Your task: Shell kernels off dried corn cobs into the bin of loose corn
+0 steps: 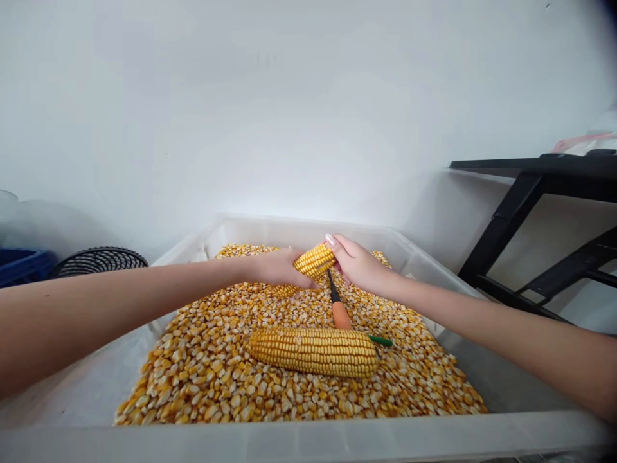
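Between my two hands is a yellow corn cob (315,260), lifted above a bed of loose corn kernels (207,360). My left hand (284,267) is closed round its left end. On the other end my right hand (355,260) grips with the thumb on top. Just below the hands lies a tool with a dark shaft and an orange handle (341,316). Nearest to me, a large whole corn cob (315,351) rests on the kernels, covering part of that handle. A green stick-like piece (380,340) pokes out behind it. Another cob (284,290) shows partly under my left hand.
A translucent plastic bin (308,440) holds the kernels and stands against a pale wall (308,128). Left of it are a black wire basket (99,257) and a blue crate (24,265). On the right rises a black table frame (511,212).
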`<state>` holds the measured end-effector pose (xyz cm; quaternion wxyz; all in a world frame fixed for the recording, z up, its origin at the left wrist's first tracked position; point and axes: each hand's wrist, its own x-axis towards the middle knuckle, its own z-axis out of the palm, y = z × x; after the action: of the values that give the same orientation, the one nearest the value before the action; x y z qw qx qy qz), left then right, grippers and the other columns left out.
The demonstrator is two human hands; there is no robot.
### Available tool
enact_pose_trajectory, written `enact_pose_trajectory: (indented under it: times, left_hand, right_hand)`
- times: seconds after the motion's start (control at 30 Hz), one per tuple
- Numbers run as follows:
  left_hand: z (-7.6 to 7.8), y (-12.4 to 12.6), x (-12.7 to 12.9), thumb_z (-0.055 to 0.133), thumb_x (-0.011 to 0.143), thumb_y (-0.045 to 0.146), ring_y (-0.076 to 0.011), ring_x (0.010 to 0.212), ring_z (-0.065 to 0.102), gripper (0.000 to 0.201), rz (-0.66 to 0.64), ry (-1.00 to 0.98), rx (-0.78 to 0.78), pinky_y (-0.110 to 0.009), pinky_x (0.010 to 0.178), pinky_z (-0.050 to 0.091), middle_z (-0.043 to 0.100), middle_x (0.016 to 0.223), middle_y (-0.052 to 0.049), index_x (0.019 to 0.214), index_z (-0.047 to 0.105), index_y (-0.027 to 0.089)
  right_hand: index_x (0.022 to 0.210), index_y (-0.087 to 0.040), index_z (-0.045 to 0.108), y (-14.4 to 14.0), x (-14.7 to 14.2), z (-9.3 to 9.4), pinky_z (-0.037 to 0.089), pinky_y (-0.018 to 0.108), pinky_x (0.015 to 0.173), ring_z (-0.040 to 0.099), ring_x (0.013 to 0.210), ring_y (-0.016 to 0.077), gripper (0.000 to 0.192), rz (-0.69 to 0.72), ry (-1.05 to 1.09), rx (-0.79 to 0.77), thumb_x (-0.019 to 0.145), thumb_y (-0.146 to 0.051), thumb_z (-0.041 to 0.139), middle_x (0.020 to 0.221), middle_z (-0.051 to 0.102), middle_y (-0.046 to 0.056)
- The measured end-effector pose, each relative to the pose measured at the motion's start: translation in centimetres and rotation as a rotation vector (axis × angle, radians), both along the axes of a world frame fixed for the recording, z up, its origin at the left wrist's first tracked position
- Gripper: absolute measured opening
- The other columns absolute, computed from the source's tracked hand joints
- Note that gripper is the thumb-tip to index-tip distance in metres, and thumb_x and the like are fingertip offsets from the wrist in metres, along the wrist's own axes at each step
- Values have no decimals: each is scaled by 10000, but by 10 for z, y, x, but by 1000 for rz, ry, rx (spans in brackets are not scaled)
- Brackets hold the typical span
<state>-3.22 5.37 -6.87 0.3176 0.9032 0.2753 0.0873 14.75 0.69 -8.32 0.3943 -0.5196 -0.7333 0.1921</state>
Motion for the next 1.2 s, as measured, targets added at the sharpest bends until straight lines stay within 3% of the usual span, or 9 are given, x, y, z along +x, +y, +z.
enact_pose_trajectory:
  times: [0.33, 0.53, 0.67, 0.97, 1.1, 1.2]
  left_hand:
    - [-11, 3, 0, 576, 652, 462, -135, 566, 522, 348, 55, -27, 30, -228, 484, 368, 591, 672, -5, 834, 539, 168]
    - [-1, -3, 2, 580, 664, 421, -133, 580, 534, 350, 42, -107, -67, -233, 512, 400, 610, 698, -25, 884, 563, 149]
    - [3, -6, 2, 568, 686, 393, -129, 563, 532, 298, 18, -125, -97, -229, 498, 393, 620, 677, -31, 859, 571, 150]
    - [1, -7, 2, 542, 716, 393, -124, 571, 528, 284, -40, -126, -136, -245, 553, 415, 603, 650, -21, 868, 567, 154]
    - [4, -9, 3, 563, 686, 385, -122, 567, 523, 299, 55, -121, -52, -232, 500, 396, 601, 705, -24, 879, 556, 157]
    - [4, -10, 5, 571, 671, 407, -123, 561, 514, 320, 109, -82, 39, -233, 491, 381, 590, 687, -19, 867, 553, 154]
  right_hand:
    - [994, -235, 466, 2, 0, -3, 328, 211, 435, 387, 445, 85, 345, 66, 28, 12, 866, -481, 260, 550, 382, -51]
    - [1027, -206, 489, 4, 1, 12, 348, 200, 380, 375, 440, 86, 357, 143, 236, -110, 856, -459, 302, 552, 368, -44]
    - [1011, -225, 490, 0, -2, 15, 349, 186, 380, 385, 447, 76, 325, 142, 200, -55, 824, -472, 393, 566, 385, -45]
    - [1117, -250, 454, -2, -2, 11, 361, 195, 391, 390, 434, 77, 334, 167, 229, -40, 860, -429, 337, 562, 387, -48]
    - [1100, -243, 451, -3, -1, 14, 354, 195, 394, 390, 459, 82, 351, 160, 235, -63, 852, -461, 329, 576, 383, -44]
    - [1005, -230, 471, -5, -1, 15, 330, 189, 398, 375, 449, 70, 347, 109, 119, 2, 829, -505, 352, 578, 392, -50]
